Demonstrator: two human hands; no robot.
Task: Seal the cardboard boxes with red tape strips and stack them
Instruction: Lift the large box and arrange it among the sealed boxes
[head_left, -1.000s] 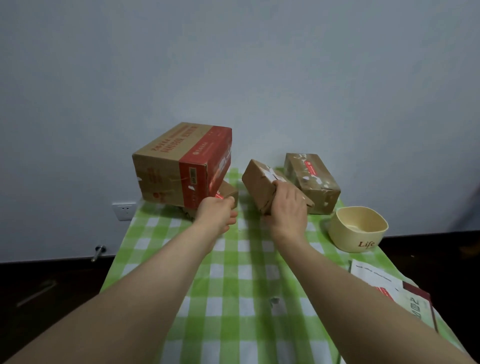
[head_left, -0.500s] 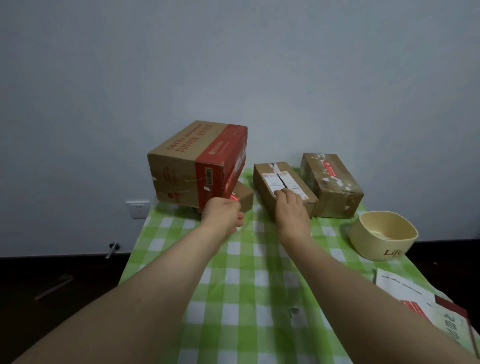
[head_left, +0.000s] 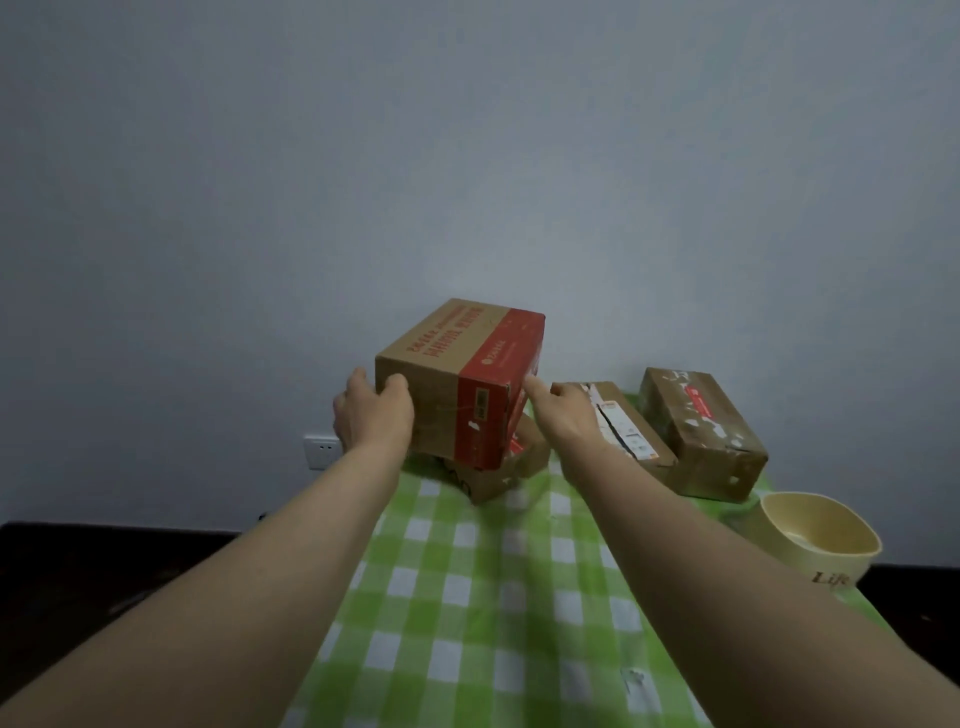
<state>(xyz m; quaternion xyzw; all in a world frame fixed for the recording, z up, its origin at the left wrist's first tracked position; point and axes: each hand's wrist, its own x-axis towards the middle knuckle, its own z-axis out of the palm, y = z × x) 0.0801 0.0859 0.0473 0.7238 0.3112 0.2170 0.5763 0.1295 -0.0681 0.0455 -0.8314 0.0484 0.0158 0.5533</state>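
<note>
A large cardboard box with a red band (head_left: 457, 374) sits on top of a smaller cardboard box (head_left: 498, 475) at the back of the table. My left hand (head_left: 371, 415) grips its near left corner, thumb on the front face and fingers round the left side. My right hand (head_left: 563, 410) reaches to its right side, fingers stretched out and the index tip touching the red face. To the right, a flat box with a white label (head_left: 631, 441) lies beside a box bearing a red tape strip (head_left: 701, 431).
A green checked tablecloth (head_left: 467, 597) covers the table. A cream bowl (head_left: 821, 540) stands at the right edge. The grey wall rises directly behind the boxes, with a wall socket (head_left: 322, 449) low on the left. Dark floor lies on both sides of the table.
My right hand let go of the labelled box, which now lies flat, and moved left to the large box. My left hand rose from beside the small box to the large box's corner.
</note>
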